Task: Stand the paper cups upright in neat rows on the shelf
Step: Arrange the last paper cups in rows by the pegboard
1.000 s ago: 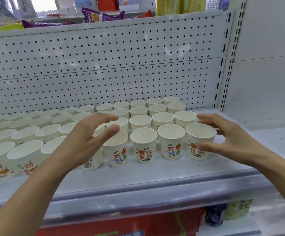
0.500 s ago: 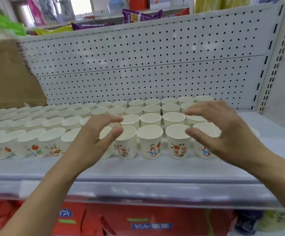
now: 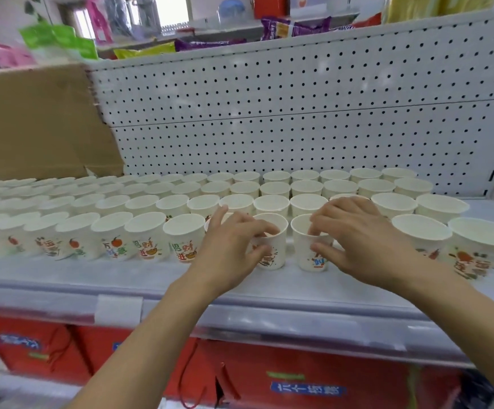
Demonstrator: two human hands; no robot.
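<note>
Several rows of white paper cups with orange and green print stand upright on the white shelf (image 3: 139, 278). My left hand (image 3: 234, 246) pinches a front-row cup (image 3: 273, 256), fingers over its rim and thumb on its printed side. My right hand (image 3: 361, 237) pinches the neighbouring front-row cup (image 3: 306, 246) the same way, fingertips inside the rim and thumb on the outside. Both cups stand upright on the shelf, slightly apart from each other. More front-row cups (image 3: 422, 234) stand to the right.
A white pegboard back panel (image 3: 299, 119) rises behind the cups. A cardboard box (image 3: 33, 119) stands at the back left. Snack bags lie on the shelf above. Red cartons (image 3: 284, 379) sit below the shelf edge.
Both hands came down from hovering over the front row and now each pinches one cup. The view shifted left, showing more of the rows and the cardboard box.
</note>
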